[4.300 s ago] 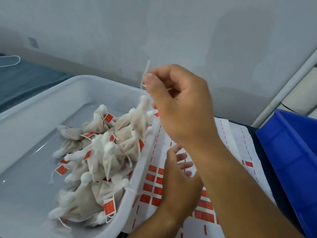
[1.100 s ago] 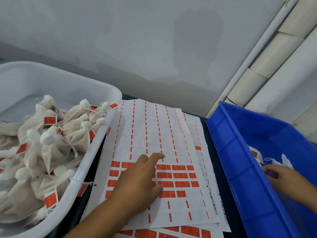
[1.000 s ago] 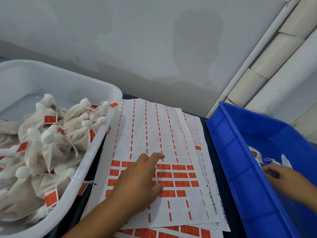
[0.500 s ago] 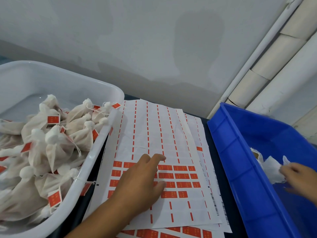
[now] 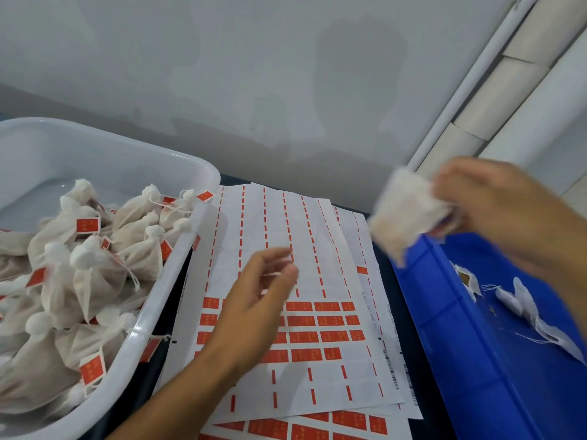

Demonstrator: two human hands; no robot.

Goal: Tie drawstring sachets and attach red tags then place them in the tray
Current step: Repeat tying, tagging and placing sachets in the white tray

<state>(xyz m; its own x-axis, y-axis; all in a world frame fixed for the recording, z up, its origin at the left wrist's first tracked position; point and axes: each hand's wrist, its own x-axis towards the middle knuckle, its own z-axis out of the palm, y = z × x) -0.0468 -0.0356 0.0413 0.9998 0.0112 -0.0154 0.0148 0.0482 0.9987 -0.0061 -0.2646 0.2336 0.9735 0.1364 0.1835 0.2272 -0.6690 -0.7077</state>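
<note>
My right hand (image 5: 495,204) grips a white mesh sachet (image 5: 403,214) and holds it in the air above the left rim of the blue bin (image 5: 444,328); both are motion-blurred. My left hand (image 5: 254,309) hovers with relaxed fingers just over the sheets of red tag stickers (image 5: 305,319) and holds nothing. The white tray (image 5: 178,268) at the left contains several tied sachets with red tags (image 5: 89,274).
Loose untied sachets (image 5: 521,303) with strings lie inside the blue bin. More sticker sheets (image 5: 298,430) lie under the top one near the front edge. A grey wall runs behind, with white pipes (image 5: 495,90) at the right.
My right hand has lifted a sachet out of the blue bin and carried it up and leftward. My left hand has risen off the sticker sheet.
</note>
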